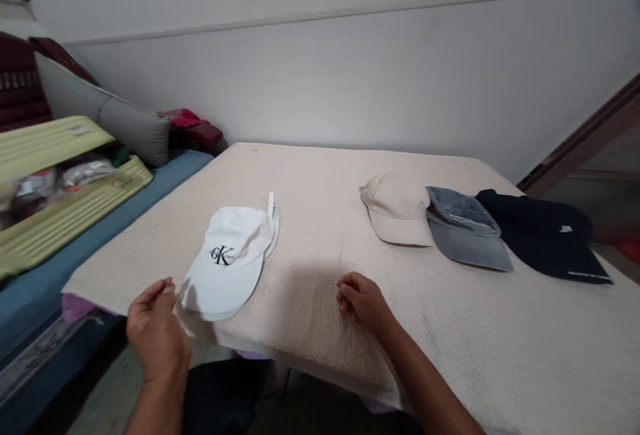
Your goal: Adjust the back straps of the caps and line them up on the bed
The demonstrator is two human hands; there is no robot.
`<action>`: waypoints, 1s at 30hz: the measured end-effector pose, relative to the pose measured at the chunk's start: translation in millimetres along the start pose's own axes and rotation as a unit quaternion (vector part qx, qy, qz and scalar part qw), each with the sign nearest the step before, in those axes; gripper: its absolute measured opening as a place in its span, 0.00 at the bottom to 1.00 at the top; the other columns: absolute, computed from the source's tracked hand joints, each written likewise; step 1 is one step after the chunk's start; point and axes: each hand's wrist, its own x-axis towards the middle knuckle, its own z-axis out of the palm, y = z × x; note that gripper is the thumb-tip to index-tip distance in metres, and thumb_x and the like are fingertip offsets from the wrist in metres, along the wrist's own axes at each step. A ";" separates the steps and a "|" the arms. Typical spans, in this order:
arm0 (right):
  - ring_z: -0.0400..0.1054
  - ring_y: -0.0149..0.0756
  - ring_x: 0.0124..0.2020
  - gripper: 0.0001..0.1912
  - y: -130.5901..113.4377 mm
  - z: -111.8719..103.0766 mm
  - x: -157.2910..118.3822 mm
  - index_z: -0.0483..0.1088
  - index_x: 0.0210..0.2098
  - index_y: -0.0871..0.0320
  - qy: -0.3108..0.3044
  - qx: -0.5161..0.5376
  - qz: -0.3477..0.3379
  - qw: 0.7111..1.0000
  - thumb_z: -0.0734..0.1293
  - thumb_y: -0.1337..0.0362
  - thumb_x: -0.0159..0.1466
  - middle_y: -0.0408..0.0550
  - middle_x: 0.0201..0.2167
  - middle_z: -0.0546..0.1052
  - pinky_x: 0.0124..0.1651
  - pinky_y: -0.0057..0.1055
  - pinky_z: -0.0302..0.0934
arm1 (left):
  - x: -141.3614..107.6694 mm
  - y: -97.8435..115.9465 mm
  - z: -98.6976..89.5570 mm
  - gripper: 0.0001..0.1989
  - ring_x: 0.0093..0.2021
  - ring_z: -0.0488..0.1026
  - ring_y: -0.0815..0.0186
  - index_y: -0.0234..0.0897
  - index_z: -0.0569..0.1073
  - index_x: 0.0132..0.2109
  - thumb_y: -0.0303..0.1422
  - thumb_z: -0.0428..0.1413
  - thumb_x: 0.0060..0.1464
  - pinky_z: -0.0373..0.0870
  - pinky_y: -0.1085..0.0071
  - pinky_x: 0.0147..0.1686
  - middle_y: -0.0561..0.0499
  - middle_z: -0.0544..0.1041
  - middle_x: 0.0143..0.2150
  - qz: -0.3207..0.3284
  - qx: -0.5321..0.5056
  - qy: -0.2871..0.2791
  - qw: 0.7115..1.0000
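A: Starting at the left hand (157,331), just left of the white cap (227,261), right by its brim! How's the grip?
B: Fingers bent in toward the thumb. Whether they pinch anything, or even brush that brim, I can't tell.
A: And the white cap itself?
B: Flat on the worktop (320,185), brim out near the closest edge. There's the danger, I'd say: a careless knock from that hand could tip it over. And look, the strap (271,205) sticks up at its back; a finger could snag on that!
A: Across to the right hand (363,301), right of the white cap and well apart from it.
B: Grip loosely clenched, thumb against fingers, nothing visible inside. My worry's the cloth (310,328): a drag on it could pull the white cap along.
A: Farther right of the white cap, what's in the way?
B: Beige cap (397,205), grey cap (465,225), navy cap (550,235), all in a row! They're crowded together, so bumping one could shift its neighbours.
A: And past those?
B: A dark rail (590,133), far right of the white cap, might hamper a wide reach.
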 end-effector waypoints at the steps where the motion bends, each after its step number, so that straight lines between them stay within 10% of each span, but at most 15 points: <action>1: 0.63 0.26 0.15 0.03 -0.1 0.7 0.6 0.63 0.29 0.58 0.000 0.005 0.002 1.000 0.60 0.66 0.56 0.40 0.19 0.70 0.14 0.21 0.48 | 3.0 -3.3 -4.1 0.17 0.35 0.71 0.69 0.36 0.72 0.41 0.32 0.62 0.40 0.68 0.69 0.42 0.52 0.74 0.36 -0.020 0.053 -0.017 0.998; 8: 0.63 0.26 0.14 0.02 -2.2 4.4 2.4 0.63 0.29 0.58 0.003 0.008 0.016 1.000 0.60 0.66 0.55 0.40 0.20 0.69 0.13 0.21 0.46 | 7.3 -17.8 -9.9 0.42 0.57 0.62 0.46 0.26 0.62 0.57 0.45 0.63 0.38 0.59 0.52 0.56 0.33 0.65 0.55 0.042 0.426 -0.171 0.888; 12: 0.64 0.27 0.15 0.02 -1.9 5.5 2.2 0.63 0.28 0.57 0.007 0.005 0.013 1.000 0.60 0.66 0.55 0.39 0.19 0.69 0.14 0.22 0.48 | 6.4 -17.1 -8.4 0.43 0.59 0.59 0.44 0.26 0.61 0.58 0.46 0.62 0.38 0.59 0.52 0.56 0.33 0.63 0.56 0.082 0.463 -0.183 0.863; 18: 0.63 0.26 0.15 0.02 -1.7 6.3 0.6 0.63 0.28 0.57 0.002 0.015 -0.001 1.000 0.60 0.66 0.54 0.39 0.19 0.69 0.15 0.22 0.50 | 3.5 -7.2 -7.4 0.42 0.48 0.69 0.54 0.35 0.62 0.58 0.41 0.66 0.35 0.66 0.54 0.49 0.42 0.68 0.50 0.076 0.325 -0.121 0.935; 23: 0.63 0.26 0.14 0.03 0.5 6.0 1.4 0.62 0.27 0.57 0.001 0.025 -0.003 1.000 0.62 0.64 0.55 0.40 0.19 0.69 0.15 0.22 0.49 | -16.1 4.1 4.4 0.34 0.37 0.73 0.64 0.37 0.69 0.53 0.35 0.67 0.36 0.70 0.62 0.43 0.49 0.75 0.40 -0.063 0.088 -0.141 0.984; 30: 0.71 0.34 0.26 0.14 -12.1 -1.4 -6.3 0.68 0.33 0.60 -0.011 0.195 0.032 0.980 0.64 0.53 0.58 0.50 0.28 0.75 0.24 0.27 0.60 | -76.5 17.8 35.0 0.25 0.39 0.76 0.59 0.35 0.72 0.50 0.30 0.65 0.42 0.73 0.66 0.39 0.44 0.80 0.41 -0.312 -0.118 -0.348 0.876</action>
